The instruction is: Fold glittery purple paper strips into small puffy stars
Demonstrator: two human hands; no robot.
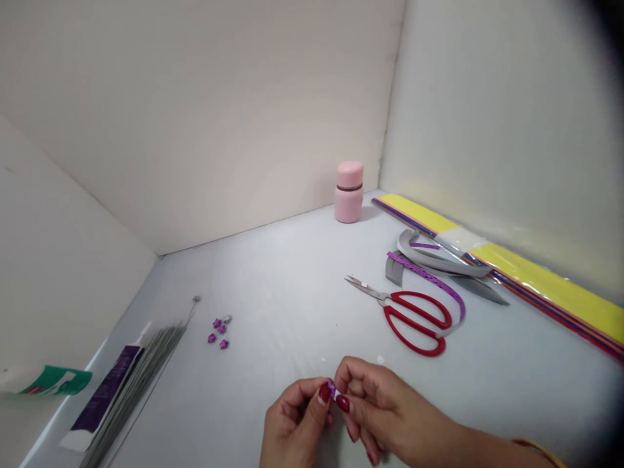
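Between both hands is a small folded purple paper piece with a white part showing. My left hand pinches its left side between thumb and fingers. From the right, my right hand pinches the white part, its thumb close to my left thumb. Several small purple stars lie to the left on the table, with a greyish piece beside them. Red-handled scissors lie beyond my right hand, blades pointing left. A purple paper strip curves behind and beside their handles.
A pink bottle stands near the back corner. Grey strips and a long pack of coloured paper lie along the right wall. At the left are a purple-and-white tube, a bundle of thin wires and a green label.
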